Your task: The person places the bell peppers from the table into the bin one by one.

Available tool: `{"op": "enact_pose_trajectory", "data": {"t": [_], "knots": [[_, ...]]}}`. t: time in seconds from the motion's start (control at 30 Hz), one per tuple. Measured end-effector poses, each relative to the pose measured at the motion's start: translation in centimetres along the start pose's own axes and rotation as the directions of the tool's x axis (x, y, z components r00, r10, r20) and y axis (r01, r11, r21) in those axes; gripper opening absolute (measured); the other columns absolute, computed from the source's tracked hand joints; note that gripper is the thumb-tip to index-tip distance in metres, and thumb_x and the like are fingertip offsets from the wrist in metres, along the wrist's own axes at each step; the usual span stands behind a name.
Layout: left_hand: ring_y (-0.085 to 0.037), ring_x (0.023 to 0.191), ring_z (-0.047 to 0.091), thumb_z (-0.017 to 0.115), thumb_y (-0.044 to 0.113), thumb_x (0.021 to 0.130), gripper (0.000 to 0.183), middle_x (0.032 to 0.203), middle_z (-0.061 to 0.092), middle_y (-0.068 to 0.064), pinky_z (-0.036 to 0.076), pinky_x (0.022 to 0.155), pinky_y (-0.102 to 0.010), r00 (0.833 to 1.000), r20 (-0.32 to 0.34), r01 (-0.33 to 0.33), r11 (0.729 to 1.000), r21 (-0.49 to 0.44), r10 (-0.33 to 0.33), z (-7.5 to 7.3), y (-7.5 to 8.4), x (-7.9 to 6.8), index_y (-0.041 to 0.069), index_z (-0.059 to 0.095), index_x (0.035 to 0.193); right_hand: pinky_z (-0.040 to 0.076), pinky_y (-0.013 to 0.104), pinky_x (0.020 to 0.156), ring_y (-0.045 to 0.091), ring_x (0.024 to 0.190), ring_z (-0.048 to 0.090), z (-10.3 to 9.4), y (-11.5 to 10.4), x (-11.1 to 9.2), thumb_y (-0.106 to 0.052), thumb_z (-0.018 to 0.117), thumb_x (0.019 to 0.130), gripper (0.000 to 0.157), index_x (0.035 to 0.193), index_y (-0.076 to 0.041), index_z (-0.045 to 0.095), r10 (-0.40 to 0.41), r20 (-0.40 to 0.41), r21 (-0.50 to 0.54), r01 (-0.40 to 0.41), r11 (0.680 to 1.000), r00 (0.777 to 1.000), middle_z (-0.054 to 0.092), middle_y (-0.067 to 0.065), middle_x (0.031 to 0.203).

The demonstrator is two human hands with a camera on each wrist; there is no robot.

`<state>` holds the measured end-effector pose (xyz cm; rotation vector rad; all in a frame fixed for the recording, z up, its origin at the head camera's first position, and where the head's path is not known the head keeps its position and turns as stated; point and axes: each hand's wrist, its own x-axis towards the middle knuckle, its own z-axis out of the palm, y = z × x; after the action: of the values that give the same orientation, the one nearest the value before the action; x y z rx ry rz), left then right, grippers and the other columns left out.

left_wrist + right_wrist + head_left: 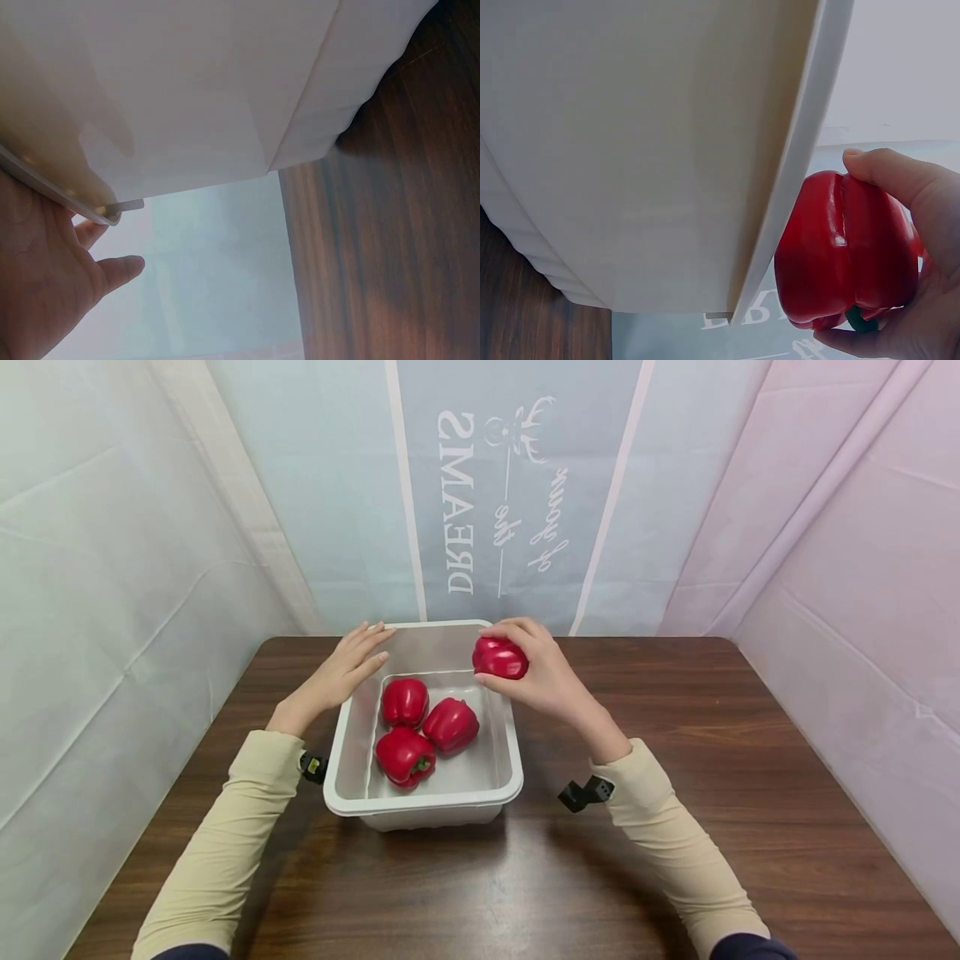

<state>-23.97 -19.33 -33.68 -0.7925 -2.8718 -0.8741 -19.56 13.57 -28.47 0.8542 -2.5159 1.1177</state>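
Observation:
My right hand (542, 670) grips a red bell pepper (501, 658) above the far right corner of a white plastic bin (422, 801). In the right wrist view the held bell pepper (847, 251) shows a green stem, with thumb and fingers around its sides, right beside the rim. Inside the bin lie a red pepper (405, 702) at the back left, another red pepper (451, 725) to its right, and a third pepper (405, 757) nearer the front, green stem showing. My left hand (341, 672), fingers extended, is over the bin's left rim; the left wrist view shows the hand (52, 274) along that rim.
The bin stands on a dark brown wooden table (675, 760). A grey-blue curtain (517, 493) with white lettering hangs behind the table's far edge, and white fabric walls (862, 568) flank both sides. Each wrist carries a small black camera (587, 794).

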Motion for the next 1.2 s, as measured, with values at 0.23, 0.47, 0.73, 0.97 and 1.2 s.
{"op": "enact_pose_trajectory", "data": {"t": [0.23, 0.47, 0.73, 0.97, 1.2], "knots": [[-0.030, 0.143, 0.002, 0.036, 0.041, 0.098, 0.055, 0.153, 0.019, -0.014, 0.001, 0.112, -0.056, 1.000, 0.003, -0.003, 1.000, 0.002, 0.003, 0.0, 0.1, 0.0, 0.015, 0.029, 0.146, 0.053, 0.035, 0.079, 0.016, 0.112, 0.044, 0.0, -0.4, 0.1, -0.033, 0.078, 0.072, 0.053, 0.119, -0.022, 0.058, -0.003, 0.009, 0.011, 0.003, 1.000, 1.000, 0.051, -0.002, 0.120], [-0.030, 0.143, 0.002, 0.036, 0.041, 0.098, 0.054, 0.153, 0.020, -0.015, 0.002, 0.112, -0.056, 1.000, 0.000, -0.008, 1.000, 0.008, 0.008, 0.0, 0.1, 0.0, 0.016, 0.030, 0.146, 0.053, 0.033, 0.078, 0.014, 0.111, 0.044, 0.3, -0.6, 0.1, -0.033, 0.079, 0.072, 0.053, 0.119, -0.023, 0.058, -0.009, 0.012, 0.016, 0.009, 1.000, 1.000, 0.051, -0.003, 0.119], [-0.029, 0.143, 0.002, 0.037, 0.041, 0.098, 0.055, 0.153, 0.019, -0.013, 0.002, 0.112, -0.056, 1.000, -0.003, -0.005, 1.000, 0.006, 0.005, 0.1, -0.1, -0.1, 0.016, 0.029, 0.146, 0.052, 0.033, 0.080, 0.015, 0.112, 0.044, 0.7, -0.8, 0.0, -0.033, 0.079, 0.072, 0.053, 0.119, -0.025, 0.058, -0.019, 0.007, 0.020, 0.019, 1.000, 1.000, 0.051, -0.003, 0.119], [-0.029, 0.143, 0.002, 0.036, 0.042, 0.098, 0.055, 0.153, 0.019, -0.014, 0.002, 0.112, -0.056, 1.000, -0.004, 0.000, 1.000, 0.006, 0.000, 0.3, 0.0, -0.2, 0.017, 0.029, 0.146, 0.052, 0.033, 0.080, 0.015, 0.111, 0.044, 0.9, -0.9, 0.0, -0.033, 0.078, 0.072, 0.051, 0.119, -0.024, 0.058, -0.029, 0.000, 0.015, 0.029, 0.999, 1.000, 0.051, -0.003, 0.118], [-0.030, 0.143, 0.002, 0.036, 0.041, 0.098, 0.054, 0.153, 0.020, -0.015, 0.002, 0.112, -0.055, 1.000, -0.007, 0.007, 1.000, 0.010, -0.007, 0.2, 0.3, -0.3, 0.016, 0.030, 0.146, 0.052, 0.033, 0.080, 0.015, 0.112, 0.044, 1.2, -1.0, -0.1, -0.035, 0.078, 0.072, 0.052, 0.120, -0.027, 0.058, -0.026, 0.012, 0.021, 0.026, 0.999, 1.000, 0.050, -0.002, 0.119]]}}
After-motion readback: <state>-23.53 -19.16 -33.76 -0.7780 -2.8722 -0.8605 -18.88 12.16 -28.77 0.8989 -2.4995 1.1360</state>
